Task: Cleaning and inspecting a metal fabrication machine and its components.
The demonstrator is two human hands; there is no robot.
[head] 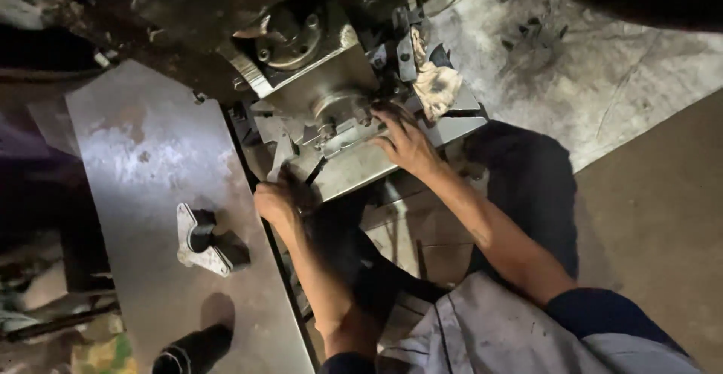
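Hands: right hand (403, 139) is laid on the round metal fitting (339, 106), grip unclear | left hand (277, 199) is pressed to the machine's lower edge, closure untellable | rag (437, 84) beyond right hand | loose bracket (199, 238) left of left hand, untouched | work seemingly midway.

The scene is dim, with most light falling from above onto the middle. The flat metal plate (162, 186) on the left shows a pale, washed-out glare patch, and the concrete floor (602, 80) at upper right is evenly lit. The top edge and left side sink into near black. The arms cast a dark shadow under them. Fine detail is soft and grainy, with slight blur around the hands.
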